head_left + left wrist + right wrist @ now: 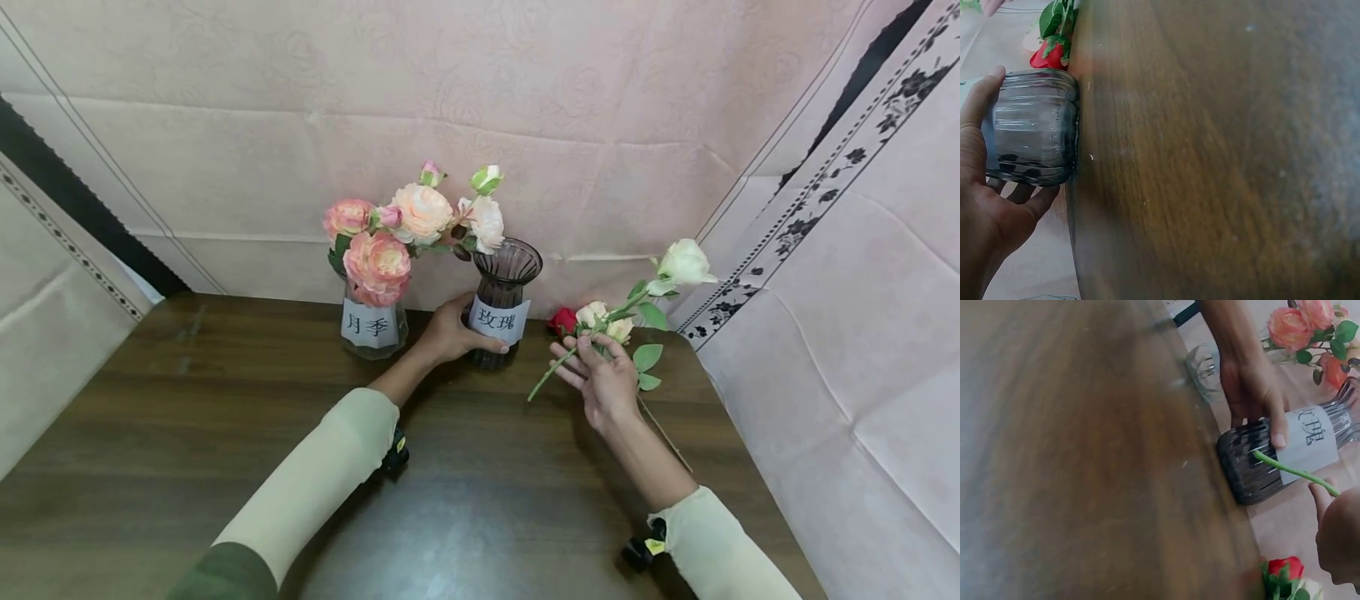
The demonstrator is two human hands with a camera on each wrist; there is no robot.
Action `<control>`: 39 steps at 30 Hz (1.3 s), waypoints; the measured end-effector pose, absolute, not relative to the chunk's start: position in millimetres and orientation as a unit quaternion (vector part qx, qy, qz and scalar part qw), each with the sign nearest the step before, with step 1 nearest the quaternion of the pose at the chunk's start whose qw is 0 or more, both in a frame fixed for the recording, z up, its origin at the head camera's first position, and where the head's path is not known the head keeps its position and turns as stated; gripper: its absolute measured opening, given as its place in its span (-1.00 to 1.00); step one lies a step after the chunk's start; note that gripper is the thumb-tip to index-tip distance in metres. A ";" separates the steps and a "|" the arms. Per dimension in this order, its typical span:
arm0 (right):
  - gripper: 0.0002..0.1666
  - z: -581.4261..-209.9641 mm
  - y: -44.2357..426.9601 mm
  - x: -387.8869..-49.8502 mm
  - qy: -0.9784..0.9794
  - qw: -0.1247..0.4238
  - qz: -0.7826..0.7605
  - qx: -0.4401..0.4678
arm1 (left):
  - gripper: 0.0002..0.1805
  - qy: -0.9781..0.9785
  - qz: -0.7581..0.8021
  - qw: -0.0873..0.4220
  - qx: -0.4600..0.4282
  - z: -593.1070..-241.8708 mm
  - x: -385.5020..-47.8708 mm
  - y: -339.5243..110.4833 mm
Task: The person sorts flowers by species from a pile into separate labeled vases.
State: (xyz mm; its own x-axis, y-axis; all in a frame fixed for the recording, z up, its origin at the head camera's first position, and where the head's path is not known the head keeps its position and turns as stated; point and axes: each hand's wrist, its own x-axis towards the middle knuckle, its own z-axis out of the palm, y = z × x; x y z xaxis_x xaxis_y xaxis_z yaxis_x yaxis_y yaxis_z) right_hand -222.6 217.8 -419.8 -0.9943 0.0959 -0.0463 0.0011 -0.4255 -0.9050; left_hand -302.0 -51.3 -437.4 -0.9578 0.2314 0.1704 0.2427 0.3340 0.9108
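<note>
Smoky glass marks the dark vase [504, 290] near the back of the brown table [480, 533], standing upright with a white label [498, 320] around its middle. On my feed the left hand [459, 329] is curled round it, thumb across the front by the label and fingers behind. I see the right hand [609, 379] turned partly palm up, thumb and forefinger pinching the green stem of a white rose [686, 262], the other fingers spread fairly straight. That stem slants down to a bare end, beside the vase and outside it, while the bloom leans away to the right.

Just beyond the right hand, I make out a red rose [562, 322] and some cream roses [606, 322] lying on the table; how many stems they share I cannot tell. To the left of the left hand stands a clear vase [375, 351], also labelled, full of pink and peach flowers [377, 262] that reach towards the dark vase's rim. Pinkish cloth [525, 83] hangs behind everything.
</note>
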 end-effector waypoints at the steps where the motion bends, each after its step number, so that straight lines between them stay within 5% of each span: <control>1: -0.91 -417.6 216.3 -223.7 -0.530 0.042 0.846 -0.045 | 0.03 -0.816 -0.560 0.004 -0.145 -437.6 -302.3 -51.5; 17: -0.81 -364.5 197.1 -243.7 -0.444 0.163 0.881 -0.013 | 0.03 -0.805 -0.572 0.013 -0.156 -439.0 -301.9 -54.0; 39: -0.83 -301.7 183.4 -262.7 -0.335 0.222 0.915 0.034 | 0.00 -0.801 -0.578 0.010 -0.155 -437.8 -302.1 -52.0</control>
